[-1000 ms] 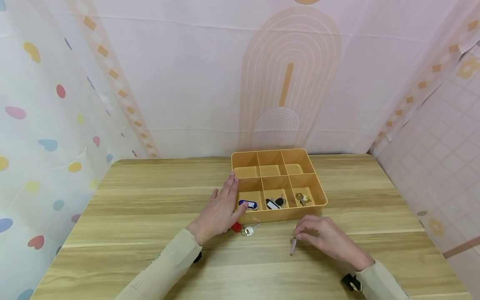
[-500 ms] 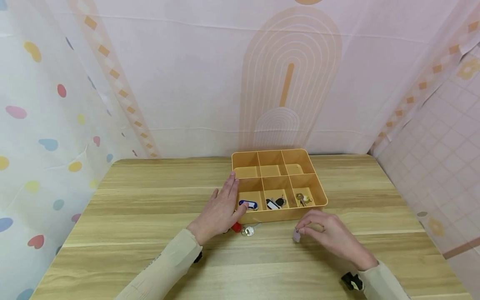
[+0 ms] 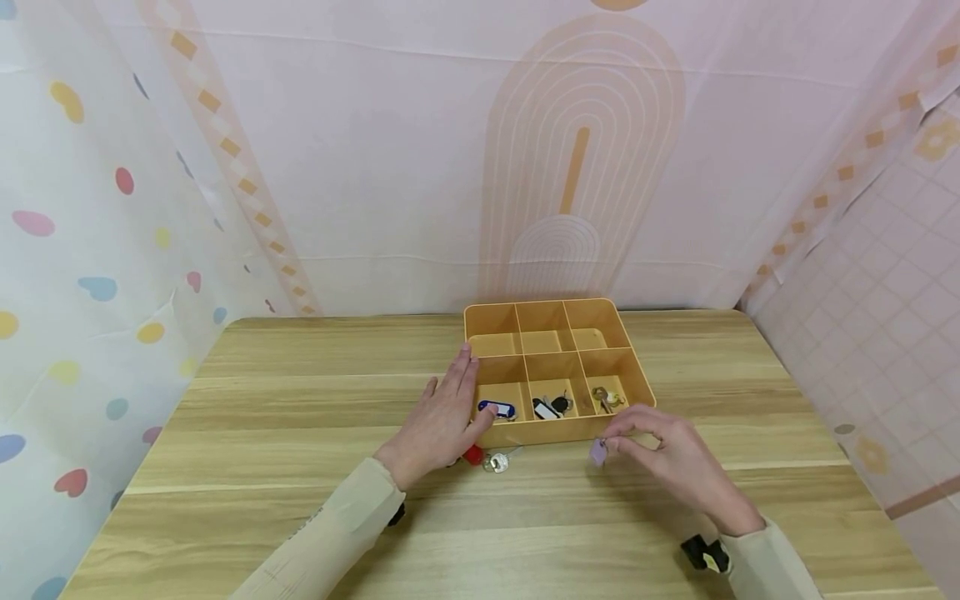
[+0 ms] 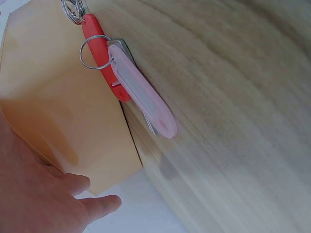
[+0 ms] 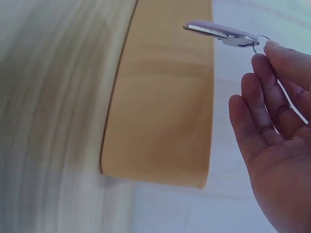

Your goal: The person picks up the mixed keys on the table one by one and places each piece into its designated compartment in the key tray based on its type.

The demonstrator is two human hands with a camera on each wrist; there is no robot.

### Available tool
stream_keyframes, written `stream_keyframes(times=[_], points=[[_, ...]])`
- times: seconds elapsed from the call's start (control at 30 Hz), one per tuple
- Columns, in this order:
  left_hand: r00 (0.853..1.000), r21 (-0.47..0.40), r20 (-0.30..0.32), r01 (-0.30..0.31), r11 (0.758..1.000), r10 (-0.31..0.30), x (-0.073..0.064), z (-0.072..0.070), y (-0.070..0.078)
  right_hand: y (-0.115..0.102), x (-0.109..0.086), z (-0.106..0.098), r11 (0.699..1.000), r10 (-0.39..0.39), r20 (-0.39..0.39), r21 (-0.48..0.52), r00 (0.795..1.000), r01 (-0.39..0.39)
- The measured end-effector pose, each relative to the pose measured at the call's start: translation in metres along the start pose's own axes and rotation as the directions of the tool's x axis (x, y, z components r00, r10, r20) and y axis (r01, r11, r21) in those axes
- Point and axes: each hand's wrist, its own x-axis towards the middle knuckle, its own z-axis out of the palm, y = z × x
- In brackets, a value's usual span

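Observation:
My right hand (image 3: 678, 462) pinches the ring of a key with a lilac key tag (image 3: 597, 452) between thumb and forefinger, in front of the organizer box (image 3: 555, 432). In the right wrist view, the tag and metal key (image 5: 223, 34) stick out sideways from the ring. My left hand (image 3: 435, 421) rests against the box's left side, fingers straight and thumb over the front left corner. Below it in the left wrist view lie a red key tag (image 4: 97, 43) and a pink key tag (image 4: 143, 92) with keys, on the table beside the box.
The box has two rows of compartments. A blue key tag (image 3: 495, 409) lies front left, a black-and-white key tag (image 3: 545, 409) with a key front middle, and brass-coloured keys (image 3: 604, 398) front right. A patterned curtain (image 3: 375, 167) hangs behind the wooden table (image 3: 315, 400).
My right hand has moved up and slightly right, towards the box's front, with the lilac-tagged key. The tag has turned its flat face to the head view. My left hand has stayed put.

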Motion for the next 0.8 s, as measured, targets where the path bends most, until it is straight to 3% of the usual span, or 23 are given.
stream_keyframes(times=[0.37, 0.6, 0.8], points=[[1.000, 0.001, 0.000, 0.007, 1.000, -0.007, 0.000, 0.000, -0.001, -0.007, 0.009, -0.009, 0.999, 0.045, -0.035, 0.011, 0.998, -0.045], [1.000, 0.005, 0.004, 0.009, 1.000, -0.009, 0.000, 0.000, 0.000, -0.013, 0.017, -0.014, 0.998, 0.031, -0.099, 0.057, 0.995, -0.026], [1.000, 0.004, 0.007, 0.005, 1.000, -0.005, 0.000, 0.000, 0.000, -0.016, 0.022, -0.020, 0.997, 0.076, -0.133, 0.042, 0.988, -0.071]])
